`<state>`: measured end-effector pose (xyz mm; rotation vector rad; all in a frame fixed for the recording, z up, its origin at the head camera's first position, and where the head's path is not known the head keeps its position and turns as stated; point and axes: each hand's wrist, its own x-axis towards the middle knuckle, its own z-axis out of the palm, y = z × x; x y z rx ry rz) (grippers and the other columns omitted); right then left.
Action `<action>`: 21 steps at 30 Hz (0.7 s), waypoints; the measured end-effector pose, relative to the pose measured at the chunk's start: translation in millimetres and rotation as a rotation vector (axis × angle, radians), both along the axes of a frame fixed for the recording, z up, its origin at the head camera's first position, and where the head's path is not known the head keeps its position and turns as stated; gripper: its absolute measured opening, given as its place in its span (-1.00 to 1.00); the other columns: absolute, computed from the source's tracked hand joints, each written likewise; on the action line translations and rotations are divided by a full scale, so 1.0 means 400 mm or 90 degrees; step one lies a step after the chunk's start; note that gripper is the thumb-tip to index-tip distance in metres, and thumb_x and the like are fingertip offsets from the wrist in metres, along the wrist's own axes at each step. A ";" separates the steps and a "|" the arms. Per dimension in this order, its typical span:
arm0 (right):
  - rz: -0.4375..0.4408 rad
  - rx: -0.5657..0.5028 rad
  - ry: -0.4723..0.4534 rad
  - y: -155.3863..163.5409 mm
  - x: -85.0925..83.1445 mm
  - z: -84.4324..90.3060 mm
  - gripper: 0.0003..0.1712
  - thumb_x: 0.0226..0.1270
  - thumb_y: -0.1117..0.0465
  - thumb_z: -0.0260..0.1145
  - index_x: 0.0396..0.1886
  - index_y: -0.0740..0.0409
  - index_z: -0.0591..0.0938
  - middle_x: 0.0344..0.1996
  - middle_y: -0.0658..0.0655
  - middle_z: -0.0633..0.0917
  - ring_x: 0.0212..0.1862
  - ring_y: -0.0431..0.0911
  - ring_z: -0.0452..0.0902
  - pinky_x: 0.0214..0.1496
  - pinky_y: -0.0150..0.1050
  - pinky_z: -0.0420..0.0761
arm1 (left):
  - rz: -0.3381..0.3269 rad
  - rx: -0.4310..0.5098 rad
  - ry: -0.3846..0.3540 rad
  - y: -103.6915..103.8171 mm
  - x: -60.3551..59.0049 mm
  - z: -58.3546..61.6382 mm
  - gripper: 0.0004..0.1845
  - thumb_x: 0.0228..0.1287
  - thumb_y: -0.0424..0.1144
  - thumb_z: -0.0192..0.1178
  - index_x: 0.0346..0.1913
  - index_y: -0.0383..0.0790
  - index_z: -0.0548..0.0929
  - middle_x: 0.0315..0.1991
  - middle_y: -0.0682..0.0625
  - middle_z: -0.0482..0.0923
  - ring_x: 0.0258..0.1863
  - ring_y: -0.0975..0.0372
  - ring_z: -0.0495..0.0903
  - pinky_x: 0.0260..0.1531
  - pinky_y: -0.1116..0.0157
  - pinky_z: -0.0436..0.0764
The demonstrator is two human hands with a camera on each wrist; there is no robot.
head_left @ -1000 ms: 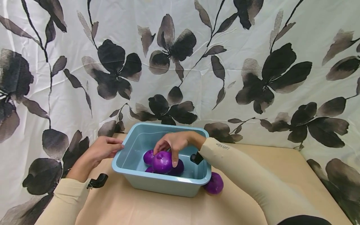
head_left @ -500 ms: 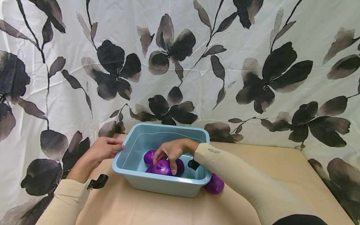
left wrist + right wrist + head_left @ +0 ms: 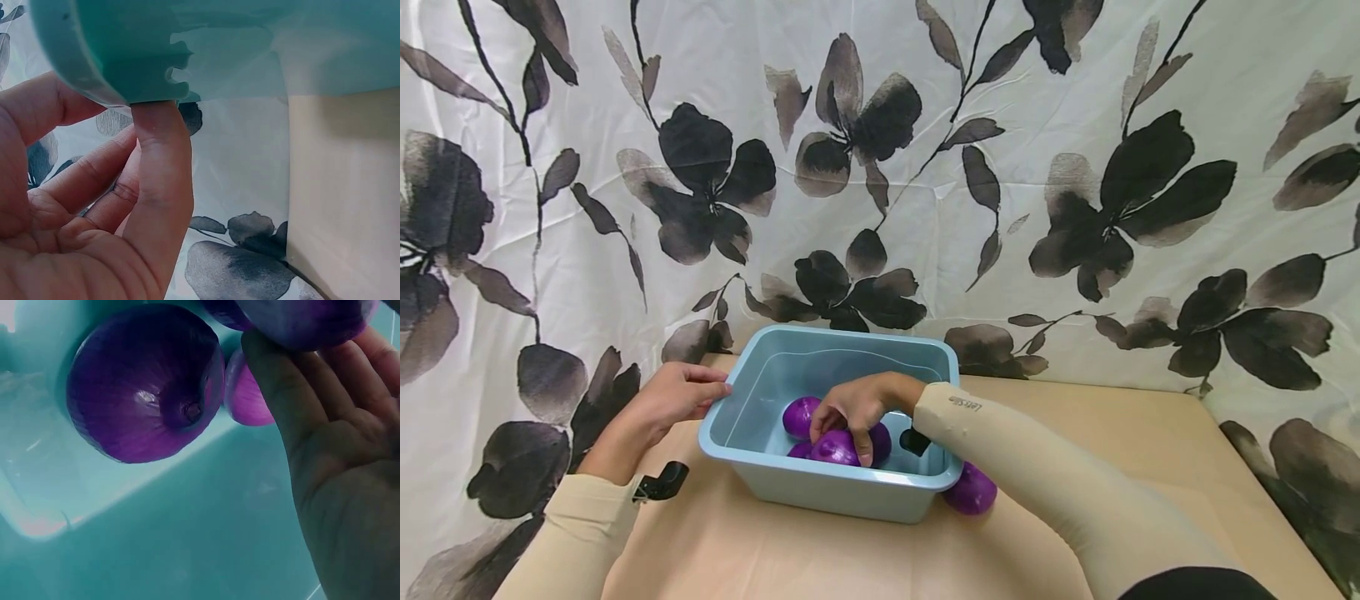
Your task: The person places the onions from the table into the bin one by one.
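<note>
Onion going into tub, right hand curled on it; left hand grips rim. Next: let go.

A tan worktop stood before a white curtain printed with dark flowers at the far side.
</note>
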<state>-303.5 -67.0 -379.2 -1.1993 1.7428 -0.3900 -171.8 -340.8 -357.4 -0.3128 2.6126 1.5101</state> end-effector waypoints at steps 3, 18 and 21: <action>0.001 0.006 0.014 -0.002 0.004 -0.002 -0.19 -0.18 0.55 0.67 0.12 -0.05 0.66 0.02 -0.15 0.74 0.11 -0.30 0.59 0.49 -0.17 0.41 | 0.001 0.001 0.000 0.000 0.000 0.000 -0.51 0.43 -0.27 0.29 0.26 -0.59 0.56 -0.21 0.00 0.72 -0.27 0.36 0.66 -0.23 0.37 0.75; 0.004 0.020 0.039 -0.009 0.019 -0.004 0.07 -0.09 0.58 0.57 0.51 0.10 0.45 0.49 0.07 0.51 0.58 -0.07 0.34 0.69 -0.05 0.20 | 0.000 -0.002 0.003 -0.002 -0.007 -0.003 -0.52 0.43 -0.27 0.29 0.24 -0.58 0.57 -0.20 0.00 0.72 -0.27 0.35 0.66 -0.24 0.38 0.75; 0.000 -0.013 0.045 0.000 0.024 0.006 0.02 -0.04 0.56 0.56 0.51 0.14 0.45 0.48 0.12 0.53 0.57 -0.01 0.36 0.65 -0.05 0.28 | -0.002 0.001 0.003 -0.002 -0.008 -0.004 -0.51 0.43 -0.27 0.30 0.25 -0.59 0.57 -0.23 0.03 0.71 -0.28 0.37 0.65 -0.24 0.38 0.75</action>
